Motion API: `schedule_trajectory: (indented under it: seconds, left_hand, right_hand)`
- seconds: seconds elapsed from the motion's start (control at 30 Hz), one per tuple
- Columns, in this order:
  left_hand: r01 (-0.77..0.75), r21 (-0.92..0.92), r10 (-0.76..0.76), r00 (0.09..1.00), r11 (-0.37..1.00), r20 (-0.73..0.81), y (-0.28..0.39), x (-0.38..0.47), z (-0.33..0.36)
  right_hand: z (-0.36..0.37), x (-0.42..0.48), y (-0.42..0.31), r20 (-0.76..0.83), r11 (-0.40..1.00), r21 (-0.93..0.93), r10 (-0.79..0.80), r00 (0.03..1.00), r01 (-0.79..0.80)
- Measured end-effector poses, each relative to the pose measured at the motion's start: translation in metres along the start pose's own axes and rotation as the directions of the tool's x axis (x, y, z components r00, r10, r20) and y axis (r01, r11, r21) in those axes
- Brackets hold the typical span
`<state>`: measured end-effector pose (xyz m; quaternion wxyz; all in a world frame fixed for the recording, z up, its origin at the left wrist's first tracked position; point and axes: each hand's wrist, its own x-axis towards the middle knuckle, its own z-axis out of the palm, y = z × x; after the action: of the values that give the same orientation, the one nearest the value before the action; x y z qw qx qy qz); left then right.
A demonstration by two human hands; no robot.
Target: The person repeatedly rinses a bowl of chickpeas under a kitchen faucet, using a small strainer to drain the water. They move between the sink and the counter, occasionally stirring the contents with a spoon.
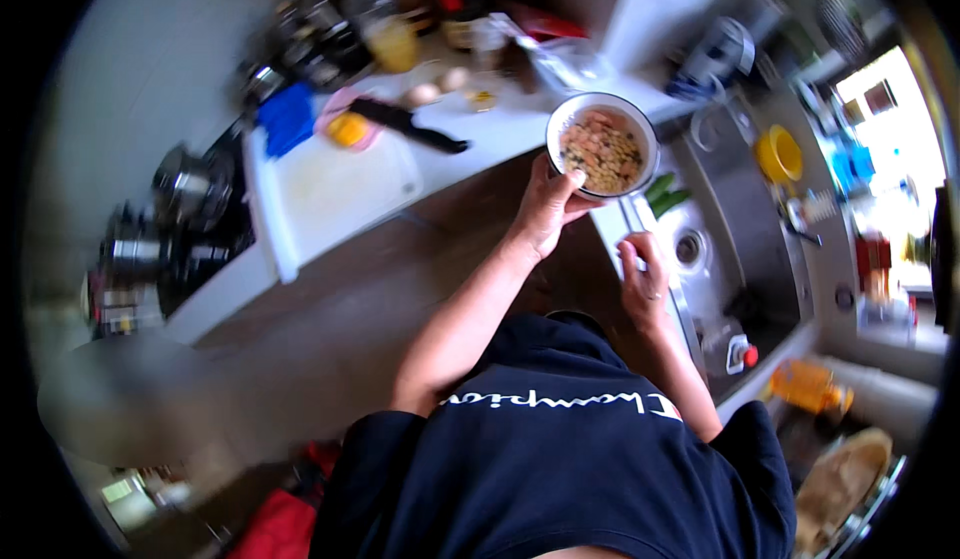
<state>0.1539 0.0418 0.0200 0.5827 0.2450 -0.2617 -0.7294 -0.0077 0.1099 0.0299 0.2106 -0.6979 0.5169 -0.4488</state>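
Observation:
My left hand (551,202) grips the rim and side of a white bowl (555,131) with a dark edge, the thumb over its near rim. In the bowl lies a mix of small pale and dark beans or grains with pinkish pieces (600,146). My right hand (645,277) is curled beside the front edge of the sink, lower than the bowl. A small whitish patch shows at its fingers; whether it is a held object is unclear. A ring sits on one of its fingers.
Green cucumber-like vegetables (664,195) lie by the steel sink (712,206). A black-handled knife (409,123) rests near a white cutting board (345,184) on the left counter. Eggs (422,94), bottles and a blue object (287,117) stand behind. Pots (191,184) are far left.

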Motion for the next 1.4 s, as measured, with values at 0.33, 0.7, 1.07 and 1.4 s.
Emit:
schedule_trajectory:
  seconds: [0.33, 0.7, 1.07, 1.4]
  left_hand:
    - [-0.267, 0.119, 0.290, 0.813, 0.956, -0.505, 0.142, -0.190, -0.133]
    - [-0.470, 0.321, 0.507, 0.346, 0.822, -0.790, 0.286, -0.446, -0.268]
    - [-0.556, 0.435, 0.567, 0.082, 0.709, -0.819, 0.372, -0.606, -0.354]
    - [-0.366, 0.433, 0.540, 0.276, 0.824, -0.795, 0.421, -0.615, -0.384]
  right_hand:
    - [0.146, -0.001, -0.117, 0.367, 0.926, 0.378, -0.128, 0.921, -0.022]
    - [0.380, -0.083, -0.311, 0.624, 0.736, 0.647, -0.362, 0.693, -0.199]
    - [0.551, -0.139, -0.443, 0.698, 0.581, 0.714, -0.553, 0.455, -0.390]
    - [0.547, -0.145, -0.471, 0.726, 0.625, 0.616, -0.214, 0.653, -0.480]
